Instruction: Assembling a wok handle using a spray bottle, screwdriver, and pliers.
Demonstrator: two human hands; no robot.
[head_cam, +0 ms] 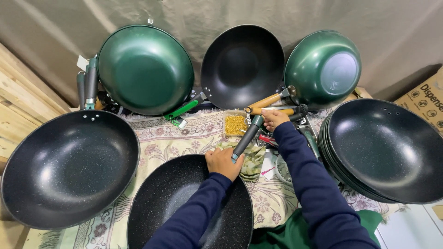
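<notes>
Head view: patterned floral cloth [152,143] covers surface, grey fabric backdrop [277,14] behind, wooden planks [18,92] at left. Black and green woks lean all around. Left hand [224,162] clenched at rim of black speckled wok [184,207] in front, grasping lower end of dark handle [247,137]. Right hand [274,118] closed on upper end of same handle, near small bag of yellow screws [236,124].

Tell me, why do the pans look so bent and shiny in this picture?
Head view: the wide lens bows the edges, so the left black pan and the stacked pans look stretched; soft overhead light leaves pale glare patches inside them and on the upturned green pan; focus is sharp around the left hand and right hand.
</notes>
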